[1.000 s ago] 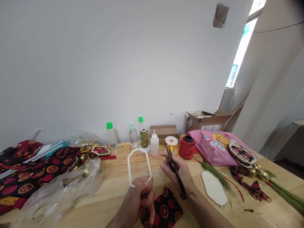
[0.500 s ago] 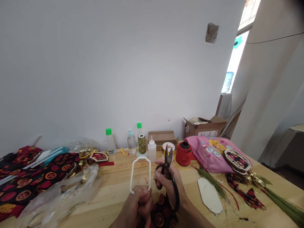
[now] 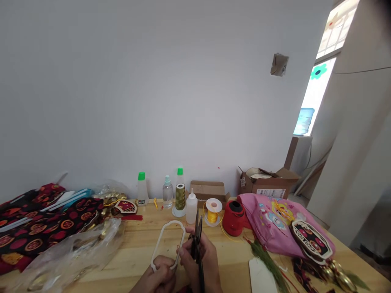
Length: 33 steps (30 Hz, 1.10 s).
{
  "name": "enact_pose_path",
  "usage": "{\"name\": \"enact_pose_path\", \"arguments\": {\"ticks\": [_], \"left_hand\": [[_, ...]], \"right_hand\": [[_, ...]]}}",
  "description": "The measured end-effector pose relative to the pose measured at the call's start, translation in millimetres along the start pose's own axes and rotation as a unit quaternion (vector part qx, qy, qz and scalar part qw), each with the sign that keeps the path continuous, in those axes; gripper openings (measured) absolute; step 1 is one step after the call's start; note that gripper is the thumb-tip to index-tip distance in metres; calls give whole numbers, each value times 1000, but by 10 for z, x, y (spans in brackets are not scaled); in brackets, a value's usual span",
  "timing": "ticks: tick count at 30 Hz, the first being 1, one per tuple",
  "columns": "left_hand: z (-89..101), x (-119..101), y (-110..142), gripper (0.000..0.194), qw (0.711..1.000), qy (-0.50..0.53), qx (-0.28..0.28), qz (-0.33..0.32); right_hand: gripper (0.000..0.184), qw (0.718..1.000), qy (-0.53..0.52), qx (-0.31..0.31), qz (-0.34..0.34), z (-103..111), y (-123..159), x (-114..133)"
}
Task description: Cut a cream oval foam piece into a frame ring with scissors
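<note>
My left hand (image 3: 160,277) is closed on the lower end of a white oblong frame (image 3: 168,240), which it holds upright over the wooden table (image 3: 137,248). My right hand (image 3: 203,264) grips a pair of dark scissors (image 3: 198,240), blades up and nearly closed, right beside the frame's right edge. A bit of red thread shows by the frame near the blades. Both hands sit at the bottom edge of the view and are partly cut off.
Behind the hands stand green-capped bottles (image 3: 141,188), a clear bottle (image 3: 167,192), an olive thread cone (image 3: 180,197), a white squeeze bottle (image 3: 191,207), a yellow cord spool (image 3: 213,211) and a red spool (image 3: 233,217). Patterned fabric (image 3: 42,228) and plastic bags (image 3: 70,256) lie left; pink cloth (image 3: 275,224) and cardboard boxes (image 3: 269,183) right.
The view has tilted up, so the hands sit lower in frame. The scissors moved left from beside the frame to its right edge, blades upright. The frame now leans a little.
</note>
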<state>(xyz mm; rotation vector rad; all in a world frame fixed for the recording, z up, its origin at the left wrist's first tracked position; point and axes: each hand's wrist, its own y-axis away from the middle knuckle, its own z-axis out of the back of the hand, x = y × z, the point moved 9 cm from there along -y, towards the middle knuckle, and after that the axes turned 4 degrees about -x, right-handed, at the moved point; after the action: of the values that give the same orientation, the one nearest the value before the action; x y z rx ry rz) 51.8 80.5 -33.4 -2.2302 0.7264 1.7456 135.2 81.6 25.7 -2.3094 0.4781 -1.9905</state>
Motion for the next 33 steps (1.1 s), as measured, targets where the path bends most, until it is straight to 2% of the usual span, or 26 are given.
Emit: {"name": "enact_pose_path", "arguments": {"ticks": [4, 7, 9, 13, 17, 26, 33], "left_hand": [[-12, -155, 2, 33, 997, -57, 1, -49], [75, -302, -37, 31, 989, -92, -52, -102], [154, -366, -61, 32, 980, -118, -90, -128], [228, -376, -90, 29, 975, -128, -111, -142], [197, -337, -99, 28, 976, -121, -104, -147], [209, -311, -206, 32, 974, -123, -107, -159], [201, -276, -215, 32, 974, -130, -110, -146]], "right_hand": [[38, 1000, -19, -19, 8, 36, -19, -41], [39, 998, -17, -49, 21, 104, -33, -42], [38, 998, -8, -48, 26, 103, -42, -47], [38, 997, 25, 29, 61, -27, -47, 20], [30, 992, 31, 65, 103, -41, -38, 116], [30, 992, 38, 51, 107, -7, -167, -62], [29, 993, 24, 25, 111, 20, -134, 10]]}}
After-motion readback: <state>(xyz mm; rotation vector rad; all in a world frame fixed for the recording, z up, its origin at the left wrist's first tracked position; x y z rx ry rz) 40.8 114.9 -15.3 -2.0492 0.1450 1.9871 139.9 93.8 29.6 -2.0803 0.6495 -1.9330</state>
